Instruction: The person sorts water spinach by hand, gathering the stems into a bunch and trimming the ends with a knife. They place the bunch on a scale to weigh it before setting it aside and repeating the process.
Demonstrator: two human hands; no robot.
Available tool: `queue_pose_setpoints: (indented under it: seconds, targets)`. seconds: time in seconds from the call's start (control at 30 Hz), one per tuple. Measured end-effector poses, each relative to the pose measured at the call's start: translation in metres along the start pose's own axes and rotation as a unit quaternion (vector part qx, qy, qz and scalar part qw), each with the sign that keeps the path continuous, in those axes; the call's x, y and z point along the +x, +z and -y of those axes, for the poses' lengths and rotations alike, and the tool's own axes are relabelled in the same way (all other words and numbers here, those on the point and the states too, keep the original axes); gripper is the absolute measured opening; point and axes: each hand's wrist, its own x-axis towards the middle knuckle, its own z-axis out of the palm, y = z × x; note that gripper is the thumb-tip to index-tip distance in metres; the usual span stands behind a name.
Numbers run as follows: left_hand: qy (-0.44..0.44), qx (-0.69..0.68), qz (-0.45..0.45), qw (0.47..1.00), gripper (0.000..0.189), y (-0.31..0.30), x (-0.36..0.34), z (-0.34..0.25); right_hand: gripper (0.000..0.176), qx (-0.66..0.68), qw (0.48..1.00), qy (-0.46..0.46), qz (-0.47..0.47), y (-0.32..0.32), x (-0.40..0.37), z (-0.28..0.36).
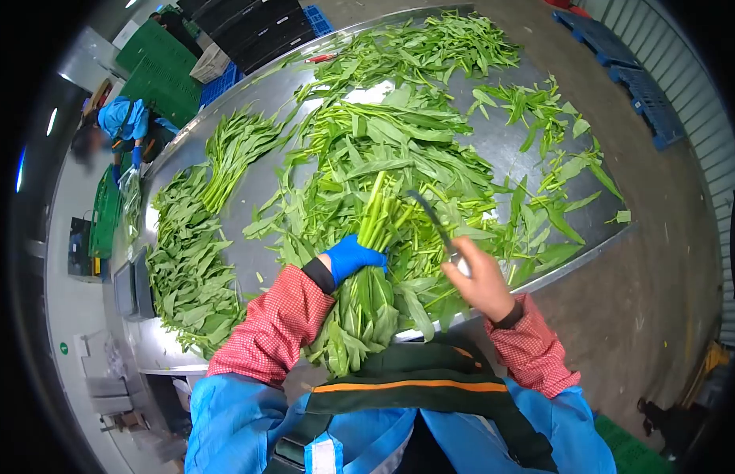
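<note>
My left hand (pixel 356 259), in a blue glove, is closed round a bunch of leafy green stems (pixel 377 217). The cut stem ends point up and away from me, and the leaves hang down at the table's near edge. My bare right hand (pixel 480 276) grips the pale handle of a knife (pixel 435 220). Its dark blade points up and to the left, just right of the stem ends. Under and beyond both hands a large heap of greens (pixel 407 142) covers the middle of the metal table (pixel 245 261).
Bundled greens (pixel 190 261) line the table's left side. Scattered leaves (pixel 557 205) lie at the right. A red-handled tool (pixel 322 58) is near the far edge. Another person (pixel 124 118) stands at the upper left, near green crates (pixel 150 79). Blue pallets (pixel 648 103) are at the upper right.
</note>
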Motion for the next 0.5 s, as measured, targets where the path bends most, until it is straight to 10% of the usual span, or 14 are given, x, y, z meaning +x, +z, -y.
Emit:
queue_pose_setpoints:
  seconds: [0.33,0.5]
  targets:
    - [0.078,0.019,0.045,0.996,0.027,0.020,-0.021,-0.031,0.017,-0.255,0.958,-0.128,-0.043,0.029,0.013,-0.031]
    - [0.099,0.239,-0.094,0.961,0.042,0.009,-0.028,-0.027,0.021,-0.260,0.955,-0.092,-0.106,0.008,0.003,-0.030]
